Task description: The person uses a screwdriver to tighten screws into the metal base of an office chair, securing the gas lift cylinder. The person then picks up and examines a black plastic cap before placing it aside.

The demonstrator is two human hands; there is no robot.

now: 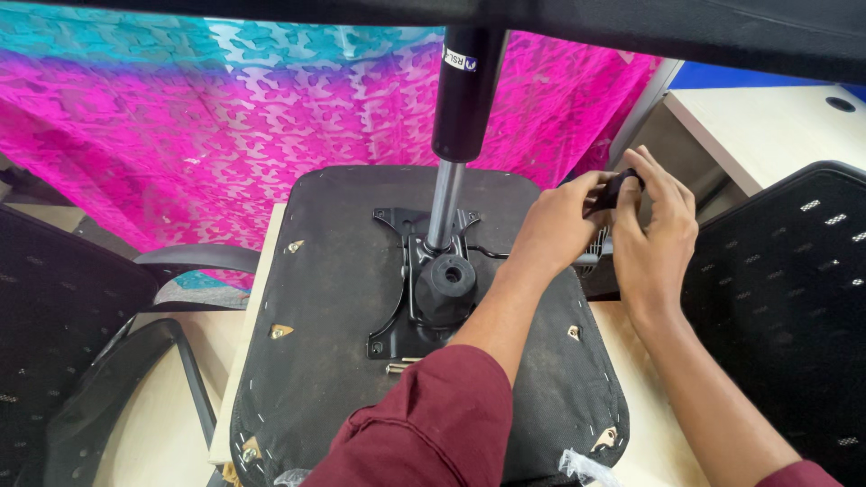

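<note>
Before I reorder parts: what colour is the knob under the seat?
Black, like the seat underside. The knob shows clearly in the head view.

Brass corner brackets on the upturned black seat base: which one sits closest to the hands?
The small brass triangular bracket at the black seat base's right edge, just below the left hand's forearm; the other brackets lie along the left edge and near corners.

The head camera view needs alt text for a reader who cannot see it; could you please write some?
Both hands, left and right, grip a small black lever at the right edge of an upturned black office chair seat on a table. A gas lift cylinder rises from its central metal mechanism.
</note>
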